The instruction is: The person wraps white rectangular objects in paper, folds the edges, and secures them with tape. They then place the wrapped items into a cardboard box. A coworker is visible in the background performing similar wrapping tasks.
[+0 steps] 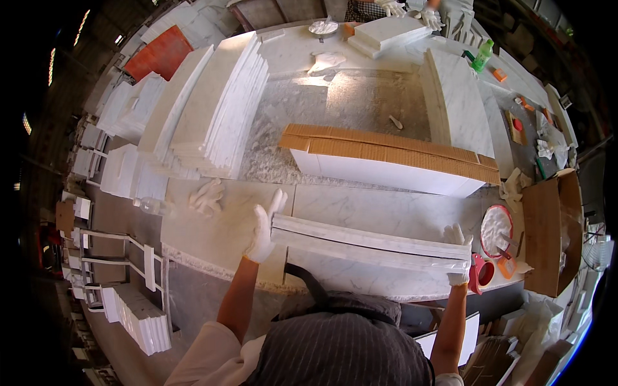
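Both my hands wear white gloves. My left hand (262,228) presses flat against the left end of a long stack of white marble strips (370,248) lying on the stone workbench (219,235). My right hand (458,252) grips the right end of the same stack. Just behind the stack lies a long white slab topped with brown cardboard strips (393,154).
A tall pile of marble tiles (215,106) stands at the left. A spare white glove (206,196) lies nearby. A red bowl of white paste (496,230), a red cup (483,273) and a cardboard box (550,228) sit at the right. Another person's gloved hands (412,11) work at the far end.
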Action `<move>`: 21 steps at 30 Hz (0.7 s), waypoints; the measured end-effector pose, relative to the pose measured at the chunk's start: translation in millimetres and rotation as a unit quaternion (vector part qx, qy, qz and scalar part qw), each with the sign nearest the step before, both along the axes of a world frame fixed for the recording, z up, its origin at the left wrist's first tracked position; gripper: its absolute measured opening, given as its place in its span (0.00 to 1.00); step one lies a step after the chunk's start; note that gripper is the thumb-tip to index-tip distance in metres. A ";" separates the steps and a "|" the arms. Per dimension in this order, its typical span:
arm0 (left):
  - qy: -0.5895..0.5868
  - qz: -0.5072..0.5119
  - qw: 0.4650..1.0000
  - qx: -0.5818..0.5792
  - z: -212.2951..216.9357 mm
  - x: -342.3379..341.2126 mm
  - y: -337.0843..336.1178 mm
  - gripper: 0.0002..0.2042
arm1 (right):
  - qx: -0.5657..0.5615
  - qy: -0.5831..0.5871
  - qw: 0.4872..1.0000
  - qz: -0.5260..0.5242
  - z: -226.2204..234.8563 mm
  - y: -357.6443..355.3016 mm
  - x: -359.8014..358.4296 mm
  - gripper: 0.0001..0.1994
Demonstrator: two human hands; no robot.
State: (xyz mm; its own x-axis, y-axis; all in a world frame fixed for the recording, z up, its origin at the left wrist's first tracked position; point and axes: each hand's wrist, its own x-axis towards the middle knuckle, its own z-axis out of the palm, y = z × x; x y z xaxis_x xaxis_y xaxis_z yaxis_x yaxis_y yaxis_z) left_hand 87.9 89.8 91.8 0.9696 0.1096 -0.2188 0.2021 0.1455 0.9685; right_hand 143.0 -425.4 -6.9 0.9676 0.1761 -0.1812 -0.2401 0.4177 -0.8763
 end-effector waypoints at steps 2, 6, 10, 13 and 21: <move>0.008 0.020 1.000 -0.013 -3.0 1.5 3.1 0.44 | 0.059 0.050 0.997 -0.017 -5.9 -4.1 3.7 0.36; 0.020 0.024 0.998 -0.046 -8.5 -0.9 2.4 0.41 | 0.015 -0.035 0.999 -0.011 2.2 10.0 2.2 0.36; 0.069 0.086 0.991 -0.073 -20.8 -2.9 -2.1 0.35 | 0.025 0.130 0.990 -0.047 -10.8 -2.5 6.1 0.35; 0.027 0.176 0.974 -0.139 -37.2 -3.3 -3.9 0.31 | 0.061 0.140 0.986 -0.063 -20.0 -5.2 8.4 0.32; 0.065 0.093 0.988 -0.100 -11.7 6.5 -0.7 0.27 | -0.030 0.094 0.994 -0.041 -38.7 -25.6 12.8 0.30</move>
State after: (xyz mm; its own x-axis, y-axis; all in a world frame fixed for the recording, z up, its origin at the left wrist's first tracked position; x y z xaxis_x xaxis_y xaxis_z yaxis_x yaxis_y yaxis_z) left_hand 94.4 89.1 80.1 0.8990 0.2251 -0.3758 0.2748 0.3784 0.8839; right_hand 155.9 -451.0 -45.6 0.9259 0.0806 -0.3690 -0.3700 0.3904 -0.8430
